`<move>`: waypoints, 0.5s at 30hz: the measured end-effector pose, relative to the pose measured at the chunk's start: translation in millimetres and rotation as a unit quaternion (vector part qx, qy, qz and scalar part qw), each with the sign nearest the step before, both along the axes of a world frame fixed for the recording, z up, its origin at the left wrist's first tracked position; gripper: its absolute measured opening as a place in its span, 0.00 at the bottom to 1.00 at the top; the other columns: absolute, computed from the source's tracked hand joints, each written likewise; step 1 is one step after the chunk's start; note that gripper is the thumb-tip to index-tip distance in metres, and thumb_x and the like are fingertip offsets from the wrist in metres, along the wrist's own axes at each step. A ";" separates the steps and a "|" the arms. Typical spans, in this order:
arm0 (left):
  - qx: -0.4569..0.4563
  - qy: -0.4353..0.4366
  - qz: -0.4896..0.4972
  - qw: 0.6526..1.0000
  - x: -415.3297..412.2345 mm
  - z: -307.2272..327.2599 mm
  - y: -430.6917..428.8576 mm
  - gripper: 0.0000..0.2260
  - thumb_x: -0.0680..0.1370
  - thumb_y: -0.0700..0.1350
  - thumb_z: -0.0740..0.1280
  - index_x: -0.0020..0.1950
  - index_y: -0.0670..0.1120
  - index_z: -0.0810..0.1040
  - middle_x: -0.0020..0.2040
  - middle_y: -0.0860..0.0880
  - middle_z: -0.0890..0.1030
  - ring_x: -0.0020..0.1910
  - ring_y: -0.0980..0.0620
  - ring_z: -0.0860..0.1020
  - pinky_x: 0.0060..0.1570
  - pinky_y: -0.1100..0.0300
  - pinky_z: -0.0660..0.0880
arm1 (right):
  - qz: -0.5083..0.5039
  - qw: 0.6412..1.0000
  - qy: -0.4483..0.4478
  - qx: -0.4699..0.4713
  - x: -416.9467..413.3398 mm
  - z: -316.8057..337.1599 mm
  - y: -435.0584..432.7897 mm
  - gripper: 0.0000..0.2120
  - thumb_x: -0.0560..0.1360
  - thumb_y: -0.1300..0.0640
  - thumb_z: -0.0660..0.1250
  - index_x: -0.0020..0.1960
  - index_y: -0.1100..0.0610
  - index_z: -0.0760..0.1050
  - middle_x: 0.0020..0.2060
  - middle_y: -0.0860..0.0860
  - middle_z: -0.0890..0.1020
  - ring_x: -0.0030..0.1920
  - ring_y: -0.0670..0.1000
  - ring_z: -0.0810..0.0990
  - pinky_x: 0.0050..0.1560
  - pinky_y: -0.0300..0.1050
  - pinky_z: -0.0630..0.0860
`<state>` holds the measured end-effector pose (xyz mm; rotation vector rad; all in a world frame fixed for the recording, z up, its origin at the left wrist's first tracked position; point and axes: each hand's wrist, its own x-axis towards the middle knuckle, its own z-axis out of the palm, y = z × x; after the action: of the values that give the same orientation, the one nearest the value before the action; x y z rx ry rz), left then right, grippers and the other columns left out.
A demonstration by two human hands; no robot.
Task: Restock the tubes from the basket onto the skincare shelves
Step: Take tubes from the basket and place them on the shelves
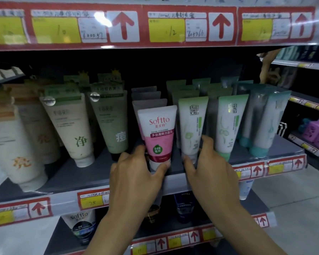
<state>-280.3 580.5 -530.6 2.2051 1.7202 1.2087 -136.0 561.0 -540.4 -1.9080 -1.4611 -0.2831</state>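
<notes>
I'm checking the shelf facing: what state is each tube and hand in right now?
Softto tube: cap down, label forward, held.
left hand: grips the Softto tube's cap.
white-green tube: cap down, held near its cap.
right hand: grips the white-green tube.
olive tube: cap down, leaning, untouched.
cream tube: cap down, leaning, untouched.

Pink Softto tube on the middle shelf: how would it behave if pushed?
The pink Softto tube stands on its narrow white cap, so it probably tips easily. Its glossy plastic may be slippery; the left hand holds it at the cap.
</notes>
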 end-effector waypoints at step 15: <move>0.050 -0.097 0.068 0.992 -88.1 7.5 -8.2 0.17 0.75 0.56 0.65 0.63 0.56 0.73 0.52 0.58 0.79 0.48 0.59 0.75 0.47 0.64 0.71 | 0.101 0.980 0.146 0.090 -61.2 20.7 -36.7 0.19 0.68 0.49 0.69 0.53 0.37 0.65 0.41 0.41 0.78 0.37 0.37 0.77 0.34 0.29 0.65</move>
<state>-368.4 572.3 -523.1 1.9707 1.7906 1.5166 -197.1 524.3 -519.7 -1.5683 -1.3666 -0.0350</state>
